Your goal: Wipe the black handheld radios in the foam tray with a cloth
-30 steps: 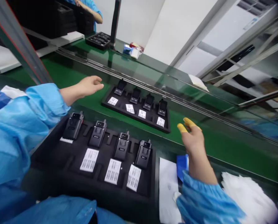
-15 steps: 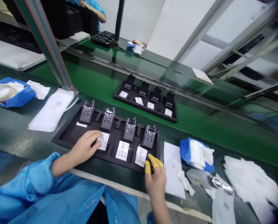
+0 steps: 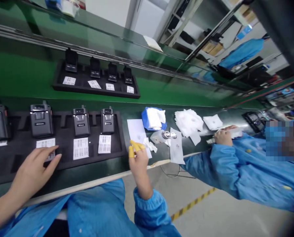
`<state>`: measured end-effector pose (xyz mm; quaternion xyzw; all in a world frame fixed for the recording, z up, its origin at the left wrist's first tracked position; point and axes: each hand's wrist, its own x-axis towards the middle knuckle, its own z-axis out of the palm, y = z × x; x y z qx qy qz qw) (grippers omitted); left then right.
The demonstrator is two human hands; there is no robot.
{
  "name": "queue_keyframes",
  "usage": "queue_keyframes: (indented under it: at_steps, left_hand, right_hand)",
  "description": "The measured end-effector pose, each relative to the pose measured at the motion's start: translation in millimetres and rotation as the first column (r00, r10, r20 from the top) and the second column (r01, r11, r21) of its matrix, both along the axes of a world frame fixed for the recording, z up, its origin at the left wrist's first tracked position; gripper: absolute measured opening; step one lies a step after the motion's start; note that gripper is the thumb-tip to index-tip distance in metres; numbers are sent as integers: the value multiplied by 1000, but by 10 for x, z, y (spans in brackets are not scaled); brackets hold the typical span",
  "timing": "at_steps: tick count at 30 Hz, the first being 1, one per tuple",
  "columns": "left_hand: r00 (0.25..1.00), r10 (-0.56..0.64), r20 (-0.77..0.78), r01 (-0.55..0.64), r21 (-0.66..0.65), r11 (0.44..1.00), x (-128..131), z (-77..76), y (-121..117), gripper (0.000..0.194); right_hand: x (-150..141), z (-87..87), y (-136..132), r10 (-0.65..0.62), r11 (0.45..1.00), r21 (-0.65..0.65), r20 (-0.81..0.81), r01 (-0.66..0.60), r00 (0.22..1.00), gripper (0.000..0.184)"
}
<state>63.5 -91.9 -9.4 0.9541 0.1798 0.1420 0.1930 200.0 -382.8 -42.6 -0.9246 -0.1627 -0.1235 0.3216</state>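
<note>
Left grip (image 3: pixel 36 168) over label (image 3: pixel 45 143) — white, dark-printed.

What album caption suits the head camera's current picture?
Left hand at the nearer black tray of antenna-topped devices; right hand, wearing yellow finger covers, beside a white sheet.
</note>
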Motion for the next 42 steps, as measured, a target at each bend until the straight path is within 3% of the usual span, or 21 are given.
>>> queue_keyframes:
  at_steps: [4,7,10,14,18,21,24,27,29,34,38,40,42]
  left_hand:
    - [998,52,30,-52,0,999,130,143,-128,50]
    - [996,68,58,-67,-21,998,308,214,-206,49]
    - [998,10,69,-9,-13,1000,528,222,-259,47]
    - [986,-152,65,150,39,988,847,206,-383,45]
    - [980,-200,-27,201,100,974,1215,236,-602,50]
    - [977,-125,-175,157,184,970,1501,280,-806,67]
    - [941,-29,-336,119,251,961,1735,298,-972,83]
    - [911,2,-413,113,253,961,1916,262,-1026,91]
    - [912,11,-409,81,207,975,1993,231,-1007,93]
    - [950,-3,-313,-22,-74,997,1895,233,-858,105]
    - [992,-120,-47,98,-331,939,1505,259,-771,108]
    - [982,-183,40,185,-363,913,1283,259,-782,95]
    - [966,-242,86,257,-385,887,1094,253,-827,78]
  right_hand:
    - [307,-20,-740,-270,956,-129,-49,262,962,38]
    - [397,-49,-1038,-355,915,-228,-67,332,932,39]
    - [433,-97,-1022,-309,919,-280,-74,278,948,36]
    - [488,-188,-764,-199,938,-303,-72,169,977,30]
    - [511,-214,-614,-177,943,-291,-28,161,984,33]
    - [503,-96,-692,-210,933,-292,36,211,977,33]
    - [551,136,-891,-312,890,-308,123,335,942,36]
    - [704,356,-1082,-406,825,-347,184,446,895,40]
    - [814,441,-1148,-401,805,-397,182,440,898,40]
    - [846,462,-1157,-285,792,-515,165,329,944,31]
    - [789,436,-1219,-233,721,-572,330,390,915,26]
    - [786,462,-1166,-195,784,-464,446,413,873,23]
    - [750,523,-983,-84,892,-335,535,302,841,21]
